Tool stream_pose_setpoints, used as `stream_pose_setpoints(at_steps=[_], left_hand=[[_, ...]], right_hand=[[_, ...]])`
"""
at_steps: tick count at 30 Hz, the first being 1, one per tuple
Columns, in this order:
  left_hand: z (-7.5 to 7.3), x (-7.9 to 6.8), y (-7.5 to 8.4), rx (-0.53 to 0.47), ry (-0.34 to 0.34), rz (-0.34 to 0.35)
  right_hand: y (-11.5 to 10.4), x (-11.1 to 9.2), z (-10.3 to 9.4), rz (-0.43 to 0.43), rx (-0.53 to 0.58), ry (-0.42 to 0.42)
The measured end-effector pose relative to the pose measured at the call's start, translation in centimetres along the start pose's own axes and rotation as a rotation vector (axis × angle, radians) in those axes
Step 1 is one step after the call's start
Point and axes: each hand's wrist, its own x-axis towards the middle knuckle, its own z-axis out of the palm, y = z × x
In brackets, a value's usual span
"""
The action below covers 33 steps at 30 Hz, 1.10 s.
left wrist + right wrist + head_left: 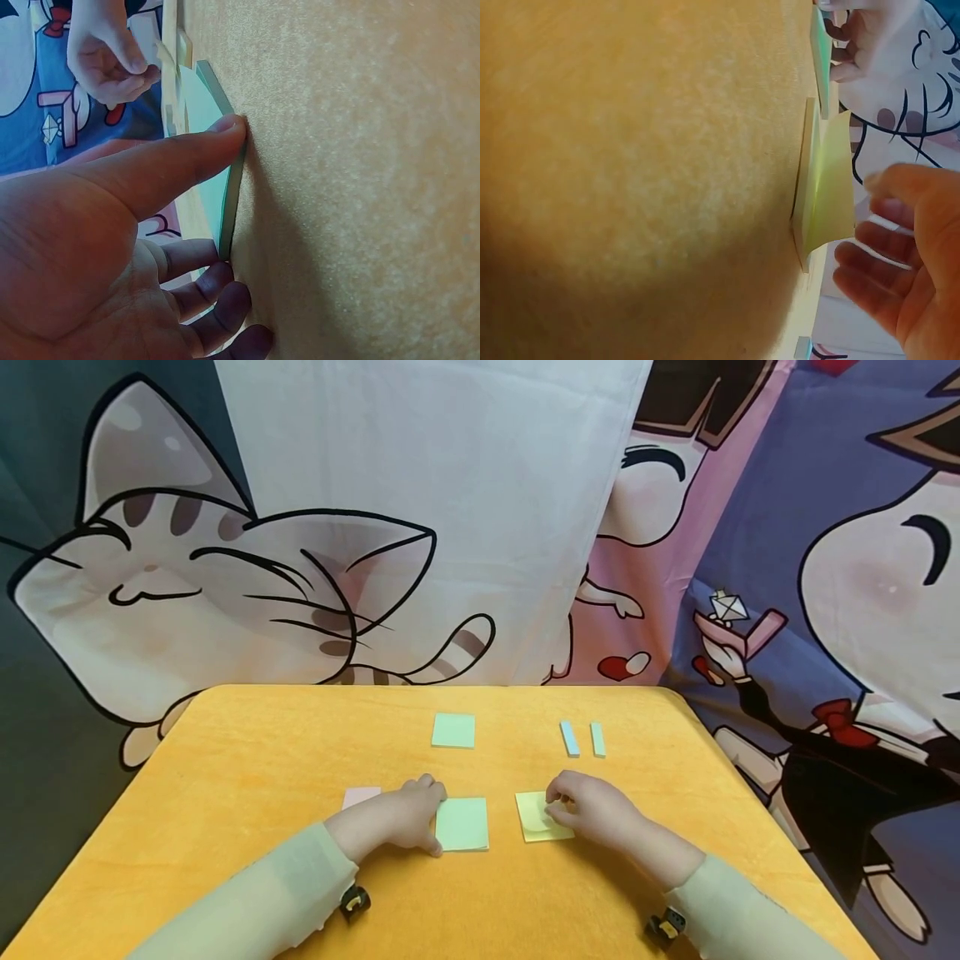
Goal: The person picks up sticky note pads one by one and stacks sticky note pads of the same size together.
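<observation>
In the head view my left hand (pixel 408 814) is at the left side of a mint-green sticky note pad (pixel 463 824) lying on the table. Its thumb and fingers hold the pad by the edges; the left wrist view shows the thumb (pixel 225 135) on one edge and fingertips by a corner. My right hand (pixel 592 810) is over the right part of a yellow sticky note pad (pixel 531 818). The right wrist view shows that pad's top sheet (pixel 836 184) bent up, with my relaxed, slightly bent fingers (pixel 877 247) right beside its raised edge.
Another mint-green pad (pixel 453 731) lies farther back on the yellow table (pixel 300 735). A pink pad (pixel 362 795) is partly hidden behind my left forearm. At the back right lie a narrow blue strip pad (pixel 570 738) and a narrow green one (pixel 597 739). A printed curtain (pixel 450 460) hangs behind.
</observation>
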Motion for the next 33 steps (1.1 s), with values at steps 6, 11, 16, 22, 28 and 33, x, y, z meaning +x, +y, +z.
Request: stream_pose_setpoints(at_steps=[6, 11, 16, 22, 28, 33], left_hand=[[0.01, 0.02, 0.02, -0.001, 0.001, -0.003], [0.08, 0.11, -0.1, 0.002, 0.001, 0.002], [0.15, 0.21, -0.25, -0.001, 0.003, 0.003], [0.24, 0.23, -0.36, -0.005, 0.004, 0.004], [0.2, 0.15, -0.41, -0.004, 0.005, 0.006], [0.09, 0.05, -0.29, 0.002, 0.005, 0.006]], right_hand=[[0.07, -0.24, 0.38, -0.143, -0.093, -0.056], [0.24, -0.47, 0.68, -0.181, -0.107, -0.109], [0.32, -0.48, 0.87, -0.202, -0.127, -0.128], [0.24, -0.46, 0.95, -0.23, -0.172, -0.136], [0.17, -0.47, 1.02, -0.252, -0.197, -0.132], [0.3, -0.49, 0.98, -0.244, -0.152, -0.119]])
